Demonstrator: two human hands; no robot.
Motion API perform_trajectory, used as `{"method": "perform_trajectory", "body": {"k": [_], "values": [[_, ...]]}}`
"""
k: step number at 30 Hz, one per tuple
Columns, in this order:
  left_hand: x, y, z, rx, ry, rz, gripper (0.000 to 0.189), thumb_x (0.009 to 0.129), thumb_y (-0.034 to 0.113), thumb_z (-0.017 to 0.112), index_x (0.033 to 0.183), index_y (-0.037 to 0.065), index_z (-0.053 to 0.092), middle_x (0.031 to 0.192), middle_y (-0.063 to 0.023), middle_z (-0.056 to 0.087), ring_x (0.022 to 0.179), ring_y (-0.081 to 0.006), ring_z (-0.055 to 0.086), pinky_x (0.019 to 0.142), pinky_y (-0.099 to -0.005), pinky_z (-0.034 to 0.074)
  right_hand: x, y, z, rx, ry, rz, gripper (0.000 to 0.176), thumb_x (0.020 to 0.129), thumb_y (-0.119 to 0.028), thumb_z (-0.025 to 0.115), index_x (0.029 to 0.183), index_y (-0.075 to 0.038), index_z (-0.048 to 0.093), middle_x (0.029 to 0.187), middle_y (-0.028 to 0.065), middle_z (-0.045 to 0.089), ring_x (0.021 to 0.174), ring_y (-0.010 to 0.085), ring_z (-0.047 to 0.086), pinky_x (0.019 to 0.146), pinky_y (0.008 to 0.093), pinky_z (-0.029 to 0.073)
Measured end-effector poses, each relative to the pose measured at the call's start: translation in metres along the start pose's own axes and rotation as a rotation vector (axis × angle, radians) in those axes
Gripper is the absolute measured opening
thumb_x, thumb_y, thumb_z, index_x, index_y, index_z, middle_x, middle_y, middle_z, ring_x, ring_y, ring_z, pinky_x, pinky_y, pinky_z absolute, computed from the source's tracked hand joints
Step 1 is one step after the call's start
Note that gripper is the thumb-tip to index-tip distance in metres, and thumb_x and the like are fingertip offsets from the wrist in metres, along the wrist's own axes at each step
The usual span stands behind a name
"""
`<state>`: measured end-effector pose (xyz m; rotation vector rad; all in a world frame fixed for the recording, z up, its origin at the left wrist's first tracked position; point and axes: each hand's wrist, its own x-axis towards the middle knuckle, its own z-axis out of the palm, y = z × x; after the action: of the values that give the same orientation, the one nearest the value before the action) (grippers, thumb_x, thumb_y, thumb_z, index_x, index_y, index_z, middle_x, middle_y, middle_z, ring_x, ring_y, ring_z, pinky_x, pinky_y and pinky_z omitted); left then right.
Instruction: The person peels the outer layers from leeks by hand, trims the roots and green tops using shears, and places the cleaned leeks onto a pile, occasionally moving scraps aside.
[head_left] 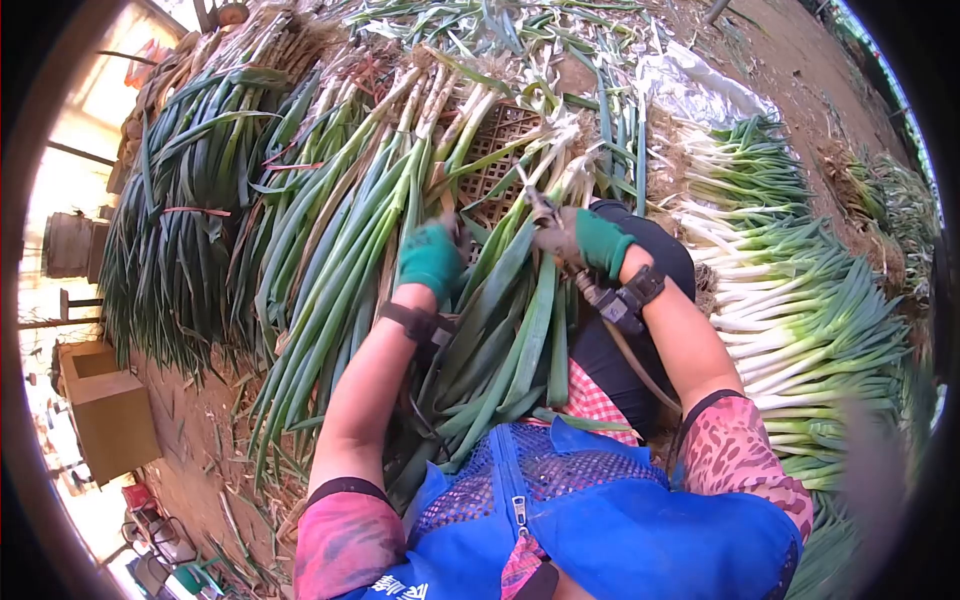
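My right hand point(592, 243), in a green glove with dark fingers, is wrapped round a metal air gun point(540, 208). Its nozzle points up and away from me, and a hose point(640, 368) runs back below my wrist. My left hand point(432, 258), gloved the same way, is curled among the long leaves of the leeks; what its fingers hold is hidden. Unpeeled leeks point(385, 215) lie in a heap under and left of this hand. Broad green leaves point(510, 320) hang over my lap between both arms. Rooted white stalk ends point(575, 150) lie just beyond the air gun.
Clean white leeks point(770, 330) lie in a long row at my right. Tied bundles of leeks point(190, 200) stand at the far left. A lattice crate point(490, 165) shows beneath the heap. A cardboard box point(105, 410) and leaf scraps are on the dirt floor.
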<state>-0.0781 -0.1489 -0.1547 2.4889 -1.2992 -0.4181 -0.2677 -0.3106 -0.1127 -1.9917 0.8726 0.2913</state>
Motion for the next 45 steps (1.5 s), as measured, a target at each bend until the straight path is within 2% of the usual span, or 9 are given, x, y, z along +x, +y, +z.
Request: {"method": "perform_trajectory", "body": {"k": [4,6,11,15,18,26,31,39,45], "values": [[0.052,-0.047,-0.02,0.404,0.375,-0.139,0.058,0.081,0.041,0.069,0.126,0.009,0.052,0.131,-0.0159,0.055,0.128,-0.0336,0.045,0.109,-0.0465,0.033,0.009,0.004,0.08,-0.007,0.21,-0.046,0.05,0.084,-0.041,0.059,0.111,0.001,0.052,0.086,0.023,0.064,0.083,0.0353,0.066,0.074,0.0436,0.05],[0.059,-0.062,-0.038,0.223,-0.003,-0.364,0.07,0.077,0.047,0.073,0.13,0.007,0.051,0.13,-0.0165,0.056,0.123,-0.0318,0.052,0.102,-0.0464,0.042,-0.008,-0.016,0.088,-0.251,0.155,-0.105,0.067,0.083,-0.045,0.06,0.126,0.002,0.039,0.109,0.0287,0.058,0.1,0.0397,0.061,0.086,0.0481,0.047],[0.052,-0.031,-0.056,0.371,-0.13,-0.329,0.042,0.081,0.037,0.07,0.117,0.017,0.063,0.121,-0.0127,0.062,0.11,-0.0303,0.062,0.084,-0.0464,0.054,-0.025,-0.009,0.095,-0.406,0.139,0.072,0.091,0.08,-0.042,0.064,0.146,0.002,0.019,0.129,0.0298,0.05,0.117,0.046,0.052,0.099,0.0508,0.041],[0.027,-0.018,-0.039,0.419,0.013,-0.078,0.029,0.076,0.029,0.07,0.101,0.015,0.067,0.106,-0.0153,0.063,0.098,-0.0332,0.063,0.081,-0.0481,0.053,-0.035,0.007,0.095,-0.372,0.163,0.044,0.086,0.078,-0.033,0.067,0.145,0.0,0.024,0.125,0.0304,0.053,0.115,0.0446,0.053,0.098,0.0489,0.043],[-0.003,0.005,-0.038,0.305,-0.187,0.014,0.03,0.077,0.03,0.07,0.101,0.013,0.066,0.105,-0.0172,0.063,0.098,-0.036,0.063,0.082,-0.0468,0.052,-0.04,0.011,0.078,-0.128,0.107,-0.007,0.083,0.076,-0.035,0.066,0.141,0.002,0.03,0.115,0.0295,0.06,0.103,0.0429,0.061,0.09,0.0468,0.048],[0.027,-0.019,-0.023,-0.303,-0.316,-0.265,0.05,0.078,0.039,0.072,0.099,-0.006,0.064,0.093,-0.0211,0.069,0.086,-0.0289,0.069,0.076,-0.0372,0.053,-0.049,0.003,0.072,0.131,0.134,-0.092,0.062,0.078,-0.029,0.065,0.131,-0.004,0.045,0.098,0.0262,0.065,0.091,0.0403,0.064,0.083,0.0436,0.05],[-0.017,0.001,-0.028,-0.603,-0.36,-0.347,0.053,0.081,0.044,0.072,0.112,0.002,0.068,0.098,-0.0192,0.068,0.085,-0.0269,0.066,0.077,-0.0362,0.051,-0.083,-0.015,0.077,0.231,0.018,-0.198,0.047,0.079,-0.025,0.065,0.122,-0.011,0.052,0.087,0.0176,0.062,0.077,0.0318,0.061,0.075,0.0397,0.049],[-0.003,-0.063,0.039,-0.399,-0.337,0.267,0.046,0.083,0.005,0.055,0.126,0.019,0.062,0.086,-0.0189,0.065,0.071,-0.0352,0.058,0.067,-0.0379,0.047,-0.045,-0.019,0.075,0.044,0.056,-0.059,0.057,0.079,-0.032,0.064,0.124,-0.001,0.049,0.093,0.0256,0.065,0.088,0.0409,0.064,0.078,0.0445,0.049],[-0.005,-0.075,0.055,-0.366,-0.258,0.236,0.045,0.079,0.002,0.054,0.12,0.018,0.065,0.082,-0.0141,0.066,0.06,-0.0354,0.051,0.061,-0.0398,0.043,-0.06,-0.029,0.07,0.062,0.042,-0.16,0.053,0.079,-0.031,0.064,0.125,-0.007,0.051,0.091,0.0255,0.065,0.086,0.0416,0.064,0.076,0.045,0.05]]}}
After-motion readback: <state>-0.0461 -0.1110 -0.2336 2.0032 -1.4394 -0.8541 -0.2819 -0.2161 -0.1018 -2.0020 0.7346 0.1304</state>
